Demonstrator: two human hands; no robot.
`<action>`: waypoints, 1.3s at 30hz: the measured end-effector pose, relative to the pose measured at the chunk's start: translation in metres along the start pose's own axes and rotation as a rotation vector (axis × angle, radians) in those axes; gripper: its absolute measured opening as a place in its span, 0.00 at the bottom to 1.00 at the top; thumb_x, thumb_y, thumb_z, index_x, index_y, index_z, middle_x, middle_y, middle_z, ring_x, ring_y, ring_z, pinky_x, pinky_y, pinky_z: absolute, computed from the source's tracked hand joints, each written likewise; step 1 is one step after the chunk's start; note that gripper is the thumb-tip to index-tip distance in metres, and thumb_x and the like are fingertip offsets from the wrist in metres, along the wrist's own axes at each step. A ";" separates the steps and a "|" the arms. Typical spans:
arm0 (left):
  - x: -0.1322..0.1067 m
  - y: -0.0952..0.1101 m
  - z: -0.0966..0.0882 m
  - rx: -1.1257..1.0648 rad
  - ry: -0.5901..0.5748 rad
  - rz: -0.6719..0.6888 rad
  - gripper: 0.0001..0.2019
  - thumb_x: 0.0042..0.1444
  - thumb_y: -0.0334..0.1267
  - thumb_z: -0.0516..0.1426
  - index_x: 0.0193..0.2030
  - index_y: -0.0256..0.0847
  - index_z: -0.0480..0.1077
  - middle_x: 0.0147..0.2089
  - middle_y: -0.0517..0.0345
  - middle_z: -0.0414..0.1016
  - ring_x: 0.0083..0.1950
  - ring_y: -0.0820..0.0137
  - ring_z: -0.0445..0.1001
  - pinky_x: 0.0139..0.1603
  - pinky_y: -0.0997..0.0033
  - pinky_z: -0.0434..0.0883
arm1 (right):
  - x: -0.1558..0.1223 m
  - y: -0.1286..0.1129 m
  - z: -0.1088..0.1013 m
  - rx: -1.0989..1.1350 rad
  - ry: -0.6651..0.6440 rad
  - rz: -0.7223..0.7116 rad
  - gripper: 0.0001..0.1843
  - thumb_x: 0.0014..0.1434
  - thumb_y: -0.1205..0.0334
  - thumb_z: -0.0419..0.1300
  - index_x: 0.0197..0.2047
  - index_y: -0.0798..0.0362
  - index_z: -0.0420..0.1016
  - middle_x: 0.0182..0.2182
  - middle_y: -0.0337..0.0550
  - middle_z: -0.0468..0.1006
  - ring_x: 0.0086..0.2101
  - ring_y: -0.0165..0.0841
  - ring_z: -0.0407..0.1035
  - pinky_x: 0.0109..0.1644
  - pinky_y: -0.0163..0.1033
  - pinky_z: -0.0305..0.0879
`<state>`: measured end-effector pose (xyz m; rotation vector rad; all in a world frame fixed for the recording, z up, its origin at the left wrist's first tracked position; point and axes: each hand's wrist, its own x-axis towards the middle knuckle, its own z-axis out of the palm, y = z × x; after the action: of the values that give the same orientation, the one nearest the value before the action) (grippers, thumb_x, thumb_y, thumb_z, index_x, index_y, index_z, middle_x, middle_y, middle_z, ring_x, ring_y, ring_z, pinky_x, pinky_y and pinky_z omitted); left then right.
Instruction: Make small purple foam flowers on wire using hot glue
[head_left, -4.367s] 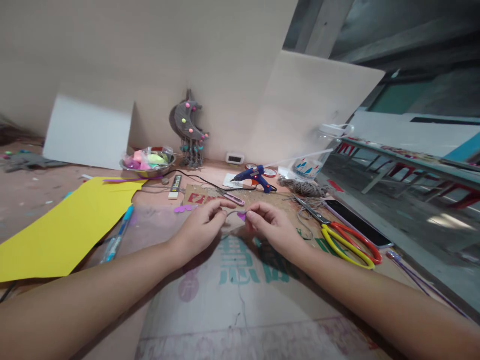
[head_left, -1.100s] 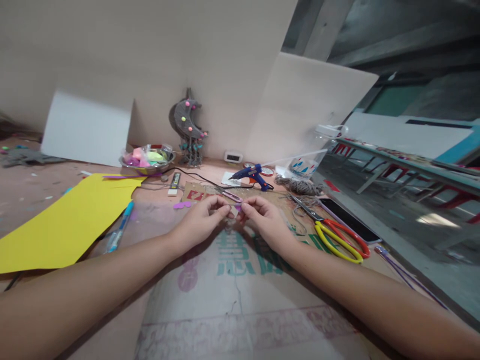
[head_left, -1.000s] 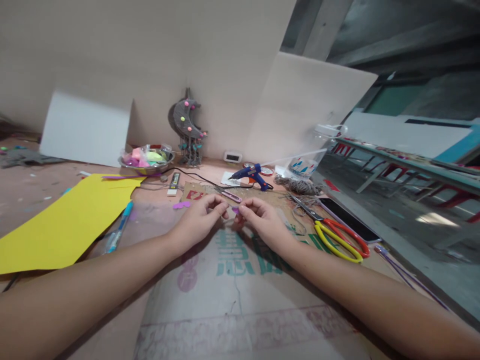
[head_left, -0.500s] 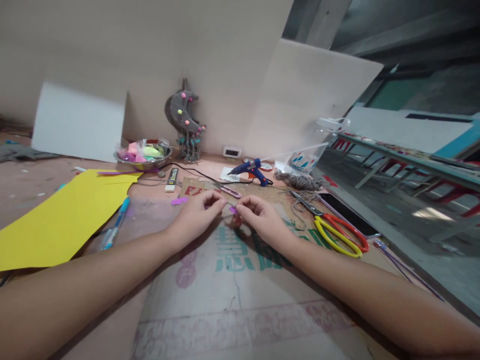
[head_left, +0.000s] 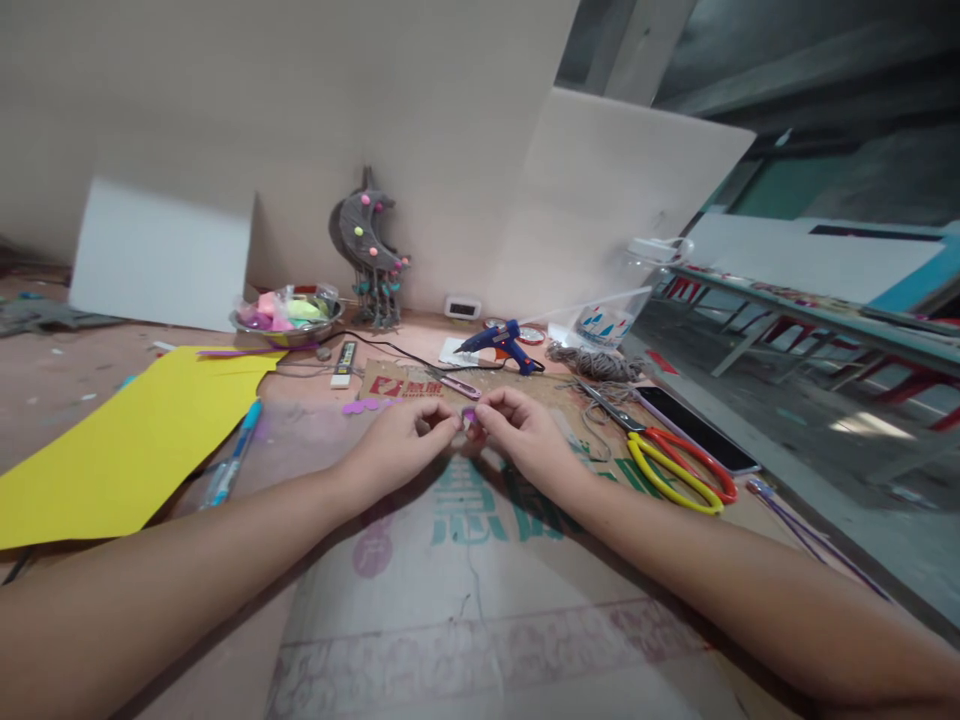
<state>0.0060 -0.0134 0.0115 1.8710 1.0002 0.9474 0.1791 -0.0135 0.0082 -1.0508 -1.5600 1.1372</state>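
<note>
My left hand [head_left: 405,445] and my right hand [head_left: 521,432] meet at the middle of the table, fingertips pinched together. Between them sits a small purple paper piece [head_left: 469,416]; both hands pinch it, and a thin thread or wire seems to run from it, too fine to be sure. Both hands hover just above a flattened cardboard sheet [head_left: 480,590] with green printed characters. More small purple cutouts [head_left: 361,406] lie just left of my left hand.
Yellow paper [head_left: 127,440] and a blue pen [head_left: 232,465] lie at left. Yellow-and-red scissors [head_left: 671,468], a phone [head_left: 694,428] and twine [head_left: 596,362] are at right. Behind are a blue glue gun [head_left: 501,345], a bowl of coloured bits [head_left: 289,315] and a crescent moon ornament [head_left: 365,245].
My hands have drawn closer together until the fingertips touch around the purple piece. The view has shifted slightly; nothing else on the table has moved.
</note>
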 end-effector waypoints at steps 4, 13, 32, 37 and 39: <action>0.001 -0.001 0.000 0.017 -0.032 0.015 0.10 0.55 0.37 0.51 0.32 0.39 0.72 0.31 0.60 0.75 0.33 0.71 0.71 0.34 0.75 0.65 | 0.000 -0.001 0.000 0.002 -0.006 0.002 0.11 0.54 0.53 0.59 0.32 0.52 0.66 0.25 0.36 0.74 0.26 0.28 0.69 0.34 0.36 0.67; 0.008 -0.016 -0.005 0.058 0.199 0.137 0.18 0.62 0.44 0.45 0.40 0.40 0.75 0.42 0.55 0.76 0.47 0.66 0.71 0.52 0.67 0.65 | -0.001 -0.003 0.001 -0.011 -0.016 0.016 0.11 0.55 0.54 0.59 0.32 0.53 0.65 0.24 0.36 0.73 0.25 0.27 0.69 0.33 0.35 0.67; 0.009 -0.017 -0.010 -0.059 0.378 -0.016 0.14 0.60 0.44 0.47 0.29 0.40 0.67 0.29 0.60 0.69 0.32 0.71 0.68 0.33 0.72 0.65 | -0.003 -0.005 -0.005 0.057 0.061 -0.130 0.10 0.57 0.56 0.57 0.30 0.52 0.65 0.23 0.36 0.72 0.27 0.28 0.67 0.34 0.36 0.65; 0.002 -0.005 -0.006 0.140 0.265 0.222 0.11 0.60 0.41 0.51 0.41 0.41 0.72 0.43 0.58 0.75 0.48 0.68 0.70 0.51 0.68 0.64 | -0.004 -0.009 0.000 -0.001 0.012 -0.086 0.10 0.56 0.54 0.57 0.31 0.52 0.65 0.24 0.36 0.72 0.27 0.28 0.67 0.34 0.35 0.65; 0.002 -0.005 -0.006 0.168 0.224 0.235 0.13 0.60 0.43 0.50 0.39 0.41 0.73 0.41 0.57 0.76 0.47 0.68 0.70 0.50 0.67 0.64 | -0.005 -0.009 0.001 -0.004 0.002 -0.073 0.11 0.56 0.54 0.58 0.31 0.52 0.65 0.25 0.36 0.71 0.26 0.28 0.66 0.32 0.35 0.65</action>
<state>0.0004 -0.0077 0.0098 2.0895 1.0321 1.2684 0.1782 -0.0202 0.0154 -0.9896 -1.5862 1.0839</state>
